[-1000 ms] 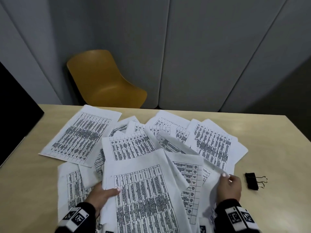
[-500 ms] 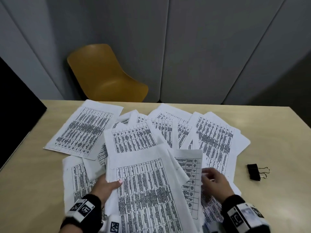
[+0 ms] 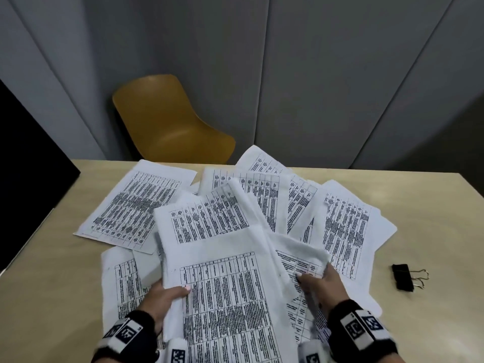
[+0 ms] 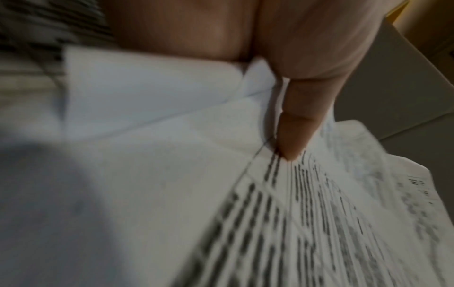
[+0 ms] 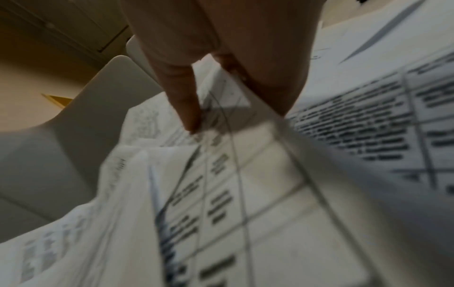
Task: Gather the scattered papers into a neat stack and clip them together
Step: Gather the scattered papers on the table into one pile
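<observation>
Several printed sheets (image 3: 345,231) lie fanned over the wooden table (image 3: 432,205). My left hand (image 3: 167,297) grips the left edge of the nearest bundle of papers (image 3: 225,305), thumb on top; its thumb (image 4: 297,124) presses on the print in the left wrist view. My right hand (image 3: 317,279) pinches a sheet (image 3: 301,260) at the bundle's right side, and its fingers (image 5: 184,101) close on that paper in the right wrist view. A black binder clip (image 3: 403,276) with metal handles lies on the table to the right, apart from both hands.
A yellow chair (image 3: 167,121) stands behind the table's far edge against grey wall panels. A black panel (image 3: 28,163) borders the table on the left. One sheet (image 3: 136,205) lies off to the far left of the pile.
The right hand has moved left from near the clip and taken hold of a sheet beside the bundle. The papers have been drawn closer together and lifted a little.
</observation>
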